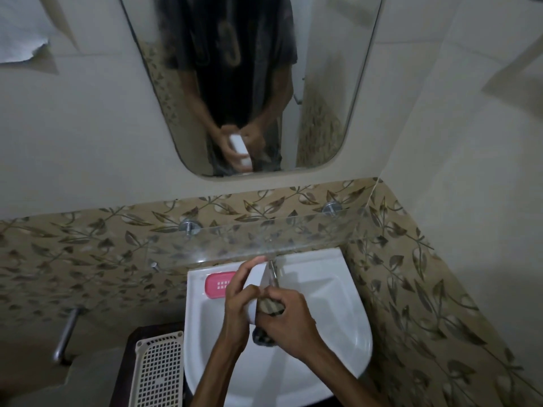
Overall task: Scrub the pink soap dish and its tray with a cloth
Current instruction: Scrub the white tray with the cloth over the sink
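Over one sink (338, 327), two hands grip: left (239, 301) one white dish (257, 279), right (289, 318) one cloth (271, 306).

This is a small bathroom in a home. A white sink (338, 312) is fixed to the wall in a corner. Above it hangs a mirror (323, 83) with round corners, and a person standing at the sink shows in it. Between the mirror and the sink is a glass shelf (308, 233) held by shiny metal knobs. The lower wall has brown tiles (88, 254) with a leaf pattern, and the wall above is plain and pale. A metal handle (66, 334) sticks out at the left.
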